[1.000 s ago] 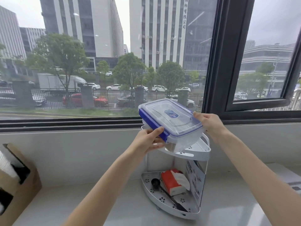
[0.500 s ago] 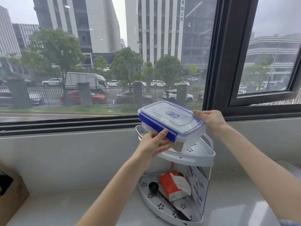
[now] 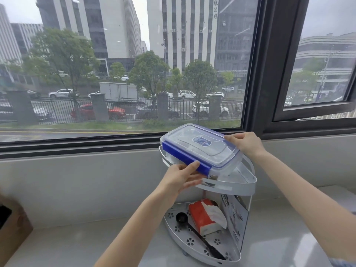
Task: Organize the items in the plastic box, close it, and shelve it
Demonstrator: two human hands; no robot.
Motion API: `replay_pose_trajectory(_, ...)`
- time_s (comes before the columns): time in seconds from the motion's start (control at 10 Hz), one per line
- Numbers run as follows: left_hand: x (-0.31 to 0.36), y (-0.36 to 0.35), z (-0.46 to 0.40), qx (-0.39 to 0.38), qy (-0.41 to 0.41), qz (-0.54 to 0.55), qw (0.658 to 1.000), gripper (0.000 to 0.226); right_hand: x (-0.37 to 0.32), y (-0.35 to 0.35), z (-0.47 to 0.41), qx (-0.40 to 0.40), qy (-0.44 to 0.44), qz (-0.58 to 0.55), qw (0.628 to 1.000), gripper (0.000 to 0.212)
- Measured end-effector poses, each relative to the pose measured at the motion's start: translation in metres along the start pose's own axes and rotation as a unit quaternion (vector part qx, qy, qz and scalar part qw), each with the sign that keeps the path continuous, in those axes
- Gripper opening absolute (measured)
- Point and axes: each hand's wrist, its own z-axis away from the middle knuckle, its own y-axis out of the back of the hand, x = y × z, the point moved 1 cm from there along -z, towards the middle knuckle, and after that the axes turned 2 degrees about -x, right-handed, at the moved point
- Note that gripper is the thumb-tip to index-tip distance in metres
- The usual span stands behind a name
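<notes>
A clear plastic box [image 3: 200, 149] with a lid and blue clasps is closed and sits tilted on the top tier of a white corner shelf [image 3: 238, 185]. My left hand [image 3: 183, 176] grips its near left side, thumb on the blue clasp and fingers under the box. On the far right edge of the lid, my right hand [image 3: 245, 143] holds on with curled fingers. The contents of the box are hidden.
The shelf's lower tier [image 3: 192, 243] holds an orange tissue pack [image 3: 204, 216] and a black scoop [image 3: 194, 232]. The shelf stands on a pale counter [image 3: 96, 243] below a window sill [image 3: 96, 149]. A brown cardboard box [image 3: 11, 228] is at the far left.
Both hands have lowered the box from above the shelf down onto the top tier. The view has shifted slightly left and down.
</notes>
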Motion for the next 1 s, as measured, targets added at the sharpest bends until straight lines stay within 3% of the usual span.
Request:
replay_pose_trajectory(0.4, 0.007, 0.005, 0.013, -0.008, 0.035, 0.033, 0.999, 0.018, -0.018, -0.001, 0.012, 0.007, 0.030, 0.079, 0.996, 0.034)
replay_pose_trajectory(0.6, 0.019, 0.005, 0.022, -0.008, 0.071, -0.005, 0.997, 0.022, -0.025, -0.001, 0.021, -0.029, 0.045, 0.160, 0.986, 0.042)
replay_pose_trajectory(0.8, 0.034, 0.016, 0.038, -0.014, 0.057, -0.109, 0.992, 0.019, -0.046, 0.000, 0.032, -0.042, 0.060, 0.214, 0.974, 0.049)
replay_pose_trajectory(1.0, 0.062, 0.033, 0.066, 0.053, -0.043, -0.252, 0.965, 0.019, -0.088, -0.009, 0.057, -0.049, 0.108, 0.246, 0.962, 0.049)
